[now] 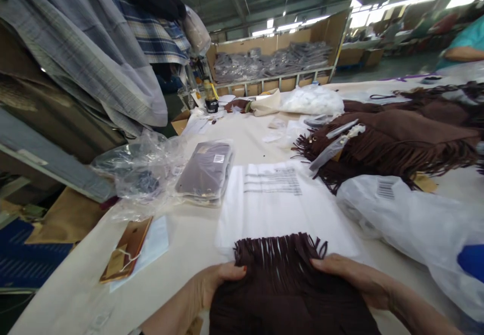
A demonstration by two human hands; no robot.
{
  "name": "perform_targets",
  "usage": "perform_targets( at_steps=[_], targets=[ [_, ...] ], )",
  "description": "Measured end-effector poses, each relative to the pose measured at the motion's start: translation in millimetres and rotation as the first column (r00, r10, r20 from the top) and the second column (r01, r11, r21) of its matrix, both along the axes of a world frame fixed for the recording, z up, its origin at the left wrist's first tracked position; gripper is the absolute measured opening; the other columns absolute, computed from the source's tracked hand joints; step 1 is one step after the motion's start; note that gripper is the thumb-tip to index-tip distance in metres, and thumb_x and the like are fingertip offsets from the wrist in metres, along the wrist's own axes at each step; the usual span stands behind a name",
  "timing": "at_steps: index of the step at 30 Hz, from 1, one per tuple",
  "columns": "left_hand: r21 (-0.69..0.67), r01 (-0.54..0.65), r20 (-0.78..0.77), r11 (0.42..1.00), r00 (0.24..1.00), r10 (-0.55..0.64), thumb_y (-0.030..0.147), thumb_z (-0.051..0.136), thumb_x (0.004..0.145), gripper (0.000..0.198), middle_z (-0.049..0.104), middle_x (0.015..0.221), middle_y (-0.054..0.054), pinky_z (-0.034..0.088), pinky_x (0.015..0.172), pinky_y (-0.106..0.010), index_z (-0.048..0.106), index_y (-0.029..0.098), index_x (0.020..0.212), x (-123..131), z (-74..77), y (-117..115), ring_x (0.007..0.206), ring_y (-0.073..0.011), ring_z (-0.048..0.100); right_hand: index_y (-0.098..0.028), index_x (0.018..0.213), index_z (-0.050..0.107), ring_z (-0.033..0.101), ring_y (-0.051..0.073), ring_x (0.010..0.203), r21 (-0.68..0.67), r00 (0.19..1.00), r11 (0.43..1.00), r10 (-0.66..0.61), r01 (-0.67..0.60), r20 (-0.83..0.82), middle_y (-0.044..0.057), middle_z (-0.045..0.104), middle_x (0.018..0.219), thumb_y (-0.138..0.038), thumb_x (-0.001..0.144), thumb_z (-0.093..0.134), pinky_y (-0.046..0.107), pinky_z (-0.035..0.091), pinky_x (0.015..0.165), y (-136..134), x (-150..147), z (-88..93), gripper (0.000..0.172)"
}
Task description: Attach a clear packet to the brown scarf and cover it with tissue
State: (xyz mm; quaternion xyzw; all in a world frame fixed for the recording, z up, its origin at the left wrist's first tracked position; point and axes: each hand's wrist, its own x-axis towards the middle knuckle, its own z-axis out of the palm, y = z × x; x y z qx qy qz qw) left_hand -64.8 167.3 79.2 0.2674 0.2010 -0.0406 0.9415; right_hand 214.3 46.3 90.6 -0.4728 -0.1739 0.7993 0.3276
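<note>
A folded dark brown fringed garment (pixel 282 287) lies at the near edge of the table, its fringe spread over a flat clear plastic bag (pixel 280 209) with printed text. My left hand (pixel 212 284) grips the garment's left side, thumb on top. Its right side is held the same way by my right hand (pixel 348 274), fingers curled round the edge.
A packed garment in a bag (pixel 207 172) lies left of centre beside crumpled plastic (pixel 139 173). Hang tags (pixel 124 249) rest near the left edge. A pile of brown fringed garments (pixel 397 141) and a white bag (pixel 408 224) fill the right. Shirts (pixel 94 57) hang at left.
</note>
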Motion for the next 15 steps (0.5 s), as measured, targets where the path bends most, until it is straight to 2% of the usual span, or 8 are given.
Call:
perform_targets(
  at_steps=[3,6,9,12,15],
  targets=[
    [-0.001,0.066,-0.006,0.998,0.998,-0.066,0.035,0.073,0.068,0.049,0.067,0.107,-0.016,0.039,0.098,-0.033,0.063,0.006,0.106,15.7,-7.8,5.8,0.107,-0.0265,0.059,-0.008,0.078,0.07,0.065,0.013,0.066,0.015,0.989,0.996,0.091,-0.09,-0.12,0.007,0.07,0.074,-0.042,0.069,0.075,0.022,0.052,0.072,16.0,-5.3,-7.0,0.035],
    [0.012,0.059,-0.018,0.998,0.998,-0.059,0.032,0.072,0.068,0.045,0.068,0.101,-0.015,0.041,0.096,-0.035,0.065,0.006,0.104,32.4,-12.7,8.1,0.103,-0.0268,0.061,-0.008,0.091,0.07,0.067,0.017,0.077,0.066,0.965,0.982,0.189,-0.179,-0.184,0.01,0.07,0.084,-0.039,0.067,0.076,0.029,0.05,0.084,29.6,-8.7,-10.7,0.04],
    [0.036,0.031,0.038,0.999,0.999,-0.032,0.029,0.07,0.07,0.042,0.069,0.099,-0.015,0.04,0.097,-0.038,0.064,0.008,0.105,43.5,-10.0,9.4,0.103,-0.0278,0.061,-0.01,0.102,0.067,0.066,0.02,0.087,0.126,0.947,0.965,0.252,-0.231,-0.197,0.01,0.07,0.092,-0.034,0.069,0.074,0.034,0.046,0.092,41.1,-10.7,-9.0,0.042],
    [0.071,-0.033,0.052,0.997,0.998,0.03,0.029,0.071,0.069,0.043,0.068,0.1,-0.014,0.039,0.098,-0.039,0.064,0.008,0.106,43.2,3.2,10.1,0.102,-0.0289,0.061,-0.013,0.11,0.064,0.063,0.021,0.096,0.228,0.944,0.938,0.298,-0.262,-0.14,0.008,0.069,0.098,-0.033,0.073,0.071,0.034,0.045,0.093,49.2,-13.5,4.1,0.043],
    [0.212,-0.06,-0.016,0.975,0.998,0.064,0.033,0.074,0.067,0.047,0.068,0.099,-0.012,0.042,0.094,-0.038,0.065,0.009,0.107,34.1,29.0,6.1,0.101,-0.0294,0.061,-0.018,0.121,0.058,0.058,0.023,0.107,0.383,0.945,0.866,0.321,-0.322,0.069,0.005,0.065,0.112,-0.032,0.08,0.063,0.034,0.043,0.095,43.7,-19.4,26.6,0.043]
  ],
)
